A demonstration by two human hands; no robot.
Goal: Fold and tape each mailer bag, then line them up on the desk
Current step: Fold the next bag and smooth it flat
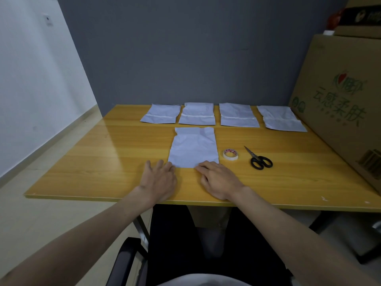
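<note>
To your right a large cardboard box (338, 96) with green printed characters stands against the surface's right edge, with smaller boxes (362, 15) stacked on top. Behind is a grey wall (185, 48); to your left, a white wall (31, 79). Below you sits a black chair (132, 263) on the pale floor (61, 219).

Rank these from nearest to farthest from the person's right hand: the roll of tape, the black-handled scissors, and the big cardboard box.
Measured from the right hand in the head view:
1. The white roll of tape, just beyond the hand and slightly right.
2. The black-handled scissors, farther right on the desk.
3. The large brown cardboard box, at the desk's far right edge.
</note>
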